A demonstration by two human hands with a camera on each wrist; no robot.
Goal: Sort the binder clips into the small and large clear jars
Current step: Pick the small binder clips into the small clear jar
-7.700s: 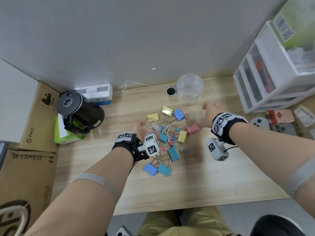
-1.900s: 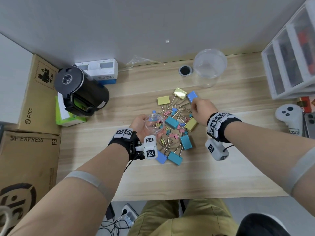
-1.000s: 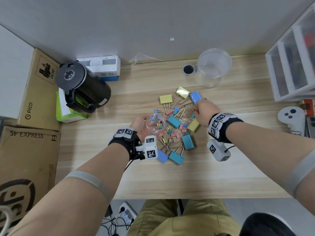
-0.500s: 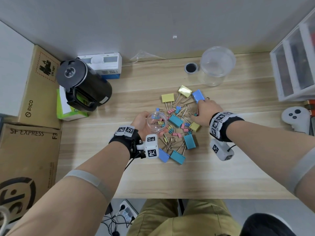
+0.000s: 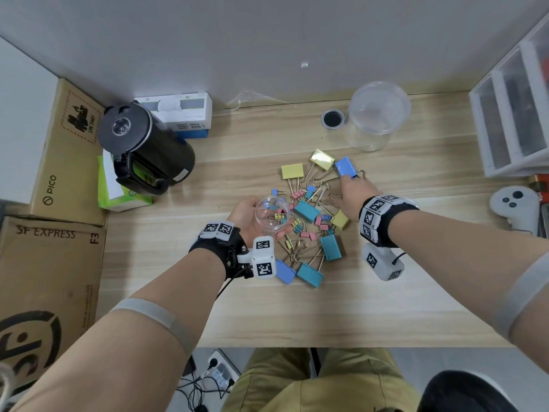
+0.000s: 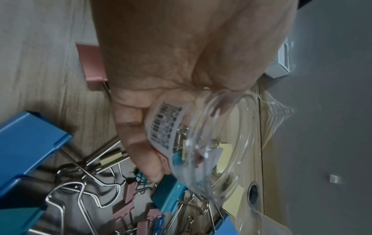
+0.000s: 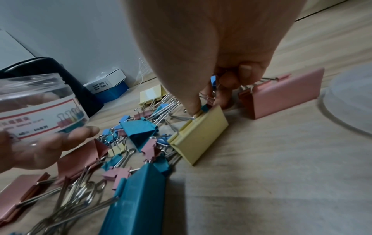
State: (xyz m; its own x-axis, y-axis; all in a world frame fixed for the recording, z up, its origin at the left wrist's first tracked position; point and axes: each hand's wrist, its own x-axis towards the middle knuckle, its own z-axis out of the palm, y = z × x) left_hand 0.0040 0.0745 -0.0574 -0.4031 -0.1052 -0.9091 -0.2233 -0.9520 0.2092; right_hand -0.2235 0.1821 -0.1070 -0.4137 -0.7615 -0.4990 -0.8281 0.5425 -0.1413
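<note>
Wooden bench (image 5: 297,307) against a grey wall (image 5: 267,40); left hand (image 5: 249,217) grips the small jar (image 5: 271,214), right hand (image 5: 352,197) pinches a small clip (image 7: 205,108).

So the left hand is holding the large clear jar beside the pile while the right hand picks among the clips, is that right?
Not quite: the left hand holds the small clear jar, already with a few small clips in it. The large clear jar stands untouched at the back of the table, as the head view shows. The rest holds: the right hand is picking among the clips.
</note>
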